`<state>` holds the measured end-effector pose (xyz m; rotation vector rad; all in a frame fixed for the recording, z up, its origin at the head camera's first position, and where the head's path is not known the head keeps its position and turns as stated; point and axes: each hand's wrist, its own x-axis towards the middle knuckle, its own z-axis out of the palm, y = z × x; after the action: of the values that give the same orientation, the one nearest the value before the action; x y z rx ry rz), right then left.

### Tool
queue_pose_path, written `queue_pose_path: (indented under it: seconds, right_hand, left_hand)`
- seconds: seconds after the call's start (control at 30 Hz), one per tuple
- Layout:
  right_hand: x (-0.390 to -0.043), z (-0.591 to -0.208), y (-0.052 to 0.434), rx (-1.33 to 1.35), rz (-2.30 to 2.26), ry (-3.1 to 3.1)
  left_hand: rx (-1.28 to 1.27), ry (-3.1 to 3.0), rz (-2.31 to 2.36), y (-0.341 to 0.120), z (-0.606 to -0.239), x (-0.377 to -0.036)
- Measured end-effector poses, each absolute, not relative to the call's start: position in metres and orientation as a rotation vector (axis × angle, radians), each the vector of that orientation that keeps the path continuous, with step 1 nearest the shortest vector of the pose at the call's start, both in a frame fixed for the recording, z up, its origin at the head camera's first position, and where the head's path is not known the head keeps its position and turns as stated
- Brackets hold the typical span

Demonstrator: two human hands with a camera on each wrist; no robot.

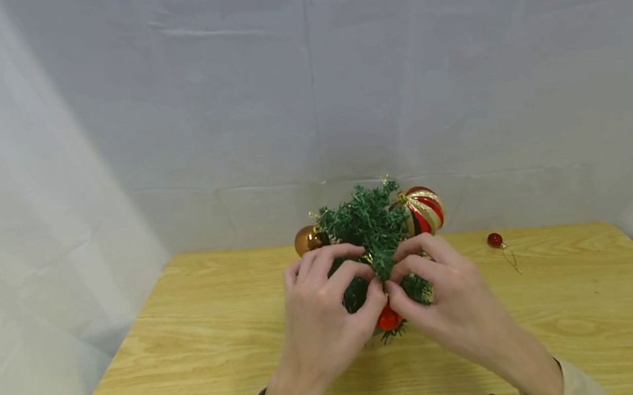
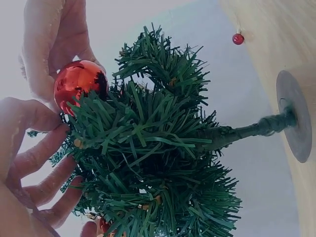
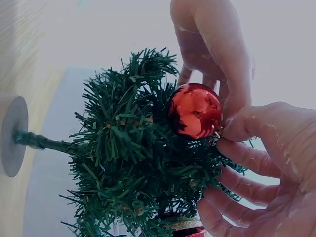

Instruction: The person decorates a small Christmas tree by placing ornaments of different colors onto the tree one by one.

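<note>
A small artificial Christmas tree (image 1: 376, 219) with green tinsel-like branches stands on a round grey base (image 2: 295, 116). On its near side hangs a shiny red bauble (image 3: 195, 111). My left hand (image 1: 328, 309) pinches with thumb and index finger at the bauble's cap, its other fingers spread along the branches. From the other side my right hand (image 1: 456, 299) pinches at the same spot, the thumbs almost meeting above the bauble. The thin loop there is mostly hidden by the fingertips. A copper-brown bauble (image 1: 307, 241) and a red-and-gold striped bauble (image 1: 425, 210) hang farther back on the tree.
A small red bauble (image 1: 495, 241) with a gold string loop lies on the wooden table (image 1: 204, 346) to the right of the tree. Pale sheeting (image 1: 255, 99) hangs close behind the table's back edge and along the sides.
</note>
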<state>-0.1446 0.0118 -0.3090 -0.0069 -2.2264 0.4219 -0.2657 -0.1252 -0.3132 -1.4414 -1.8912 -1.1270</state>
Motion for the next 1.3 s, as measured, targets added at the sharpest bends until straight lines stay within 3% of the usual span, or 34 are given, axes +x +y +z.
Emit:
queue_pose_path:
  seconds: [0.6, 1.3]
  right_hand:
    - [-0.129, -0.317, 0.024, 0.049, 0.549, -2.171]
    - [-0.076, -0.327, 0.111, -0.199, 0.39, -2.131]
  left_hand:
    - [-1.457, -1.786, -1.261, -0.14, -0.317, -0.283]
    - [-1.631, -1.84, -1.116, -0.169, -0.339, -0.316]
